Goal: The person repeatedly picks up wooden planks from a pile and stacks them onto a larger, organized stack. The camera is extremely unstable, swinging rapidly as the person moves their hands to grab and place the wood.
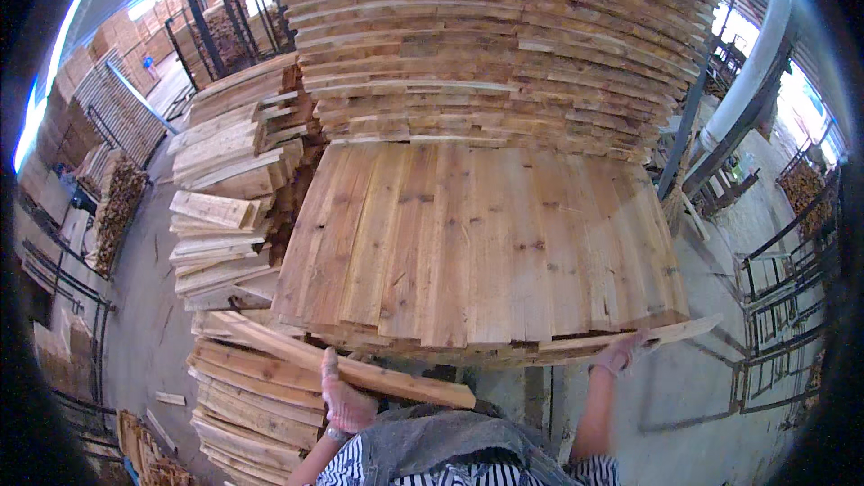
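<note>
My left hand (349,403) is closed on a long wooden board (396,381), thumb up against its edge. The board slants from the left-hand pile down toward my waist. At the front right of the wide board stack, my right hand (619,353) is closed around a narrow wooden strip (675,333), whose right end sticks out past the stack's corner. Part of that strip is hidden behind my fingers. Between and beyond both hands lies the stack's top layer (477,243), several planks side by side, pointing away from me.
A tall wall of stacked boards (495,54) rises behind the planks. Uneven piles of loose boards (225,171) and a lower pile (252,405) stand at my left. Metal frames (783,306) stand at right, near a slanted grey pipe (751,63). Offcuts (169,399) lie on the floor.
</note>
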The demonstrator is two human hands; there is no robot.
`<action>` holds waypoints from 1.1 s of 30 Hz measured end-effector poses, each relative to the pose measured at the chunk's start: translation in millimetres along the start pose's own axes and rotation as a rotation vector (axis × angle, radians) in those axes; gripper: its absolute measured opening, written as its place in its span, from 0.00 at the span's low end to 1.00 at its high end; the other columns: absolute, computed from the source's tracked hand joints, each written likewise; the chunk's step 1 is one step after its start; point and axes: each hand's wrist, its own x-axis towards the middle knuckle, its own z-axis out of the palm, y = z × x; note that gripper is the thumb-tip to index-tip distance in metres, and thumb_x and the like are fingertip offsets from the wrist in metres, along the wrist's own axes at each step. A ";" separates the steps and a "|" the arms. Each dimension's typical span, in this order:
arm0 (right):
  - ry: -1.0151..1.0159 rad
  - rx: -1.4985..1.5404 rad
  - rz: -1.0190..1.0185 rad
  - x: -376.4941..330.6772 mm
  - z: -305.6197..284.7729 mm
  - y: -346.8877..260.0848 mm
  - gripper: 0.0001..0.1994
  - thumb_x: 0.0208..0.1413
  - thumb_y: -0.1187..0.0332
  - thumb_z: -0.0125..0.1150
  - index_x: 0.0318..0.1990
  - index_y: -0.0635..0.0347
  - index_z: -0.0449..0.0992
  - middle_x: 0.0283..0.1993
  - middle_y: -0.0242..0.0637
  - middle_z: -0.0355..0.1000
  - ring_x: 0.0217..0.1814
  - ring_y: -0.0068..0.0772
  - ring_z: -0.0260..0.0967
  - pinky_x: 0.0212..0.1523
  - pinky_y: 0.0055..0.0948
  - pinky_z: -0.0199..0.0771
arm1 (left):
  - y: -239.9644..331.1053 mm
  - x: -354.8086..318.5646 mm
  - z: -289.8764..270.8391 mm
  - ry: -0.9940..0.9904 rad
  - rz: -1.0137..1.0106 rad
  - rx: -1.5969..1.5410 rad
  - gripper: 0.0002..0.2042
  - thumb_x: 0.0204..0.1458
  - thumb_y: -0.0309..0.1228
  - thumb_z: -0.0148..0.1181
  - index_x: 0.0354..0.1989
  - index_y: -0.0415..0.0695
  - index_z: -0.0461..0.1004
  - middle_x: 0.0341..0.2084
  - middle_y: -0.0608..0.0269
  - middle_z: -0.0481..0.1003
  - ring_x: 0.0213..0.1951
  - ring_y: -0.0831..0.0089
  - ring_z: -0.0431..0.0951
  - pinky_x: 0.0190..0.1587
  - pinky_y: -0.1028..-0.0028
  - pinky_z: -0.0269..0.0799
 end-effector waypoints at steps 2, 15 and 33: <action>0.033 -0.125 -0.042 7.7 -1.6 18.1 0.31 0.74 0.50 0.39 0.76 0.59 0.53 0.75 0.44 0.57 0.72 0.45 0.58 0.74 0.39 0.56 | -6.4 7.8 -4.2 0.013 -0.160 -0.161 0.31 0.57 0.56 0.61 0.60 0.45 0.68 0.50 0.57 0.74 0.51 0.61 0.73 0.60 0.63 0.69; 0.163 -0.271 -0.498 -39.4 39.0 -71.3 0.33 0.57 0.62 0.63 0.71 0.59 0.63 0.63 0.50 0.66 0.62 0.51 0.66 0.62 0.45 0.66 | -16.4 109.7 -5.0 -0.214 0.490 0.632 0.34 0.65 0.51 0.49 0.72 0.39 0.60 0.66 0.50 0.65 0.65 0.56 0.68 0.64 0.55 0.69; -0.570 -1.270 -0.796 57.9 63.6 -112.6 0.24 0.54 0.59 0.66 0.60 0.42 0.75 0.59 0.46 0.69 0.62 0.56 0.66 0.62 0.49 0.68 | 156.6 106.1 48.8 -0.267 0.820 1.180 0.48 0.49 0.50 0.69 0.73 0.36 0.54 0.62 0.44 0.69 0.59 0.57 0.73 0.60 0.65 0.69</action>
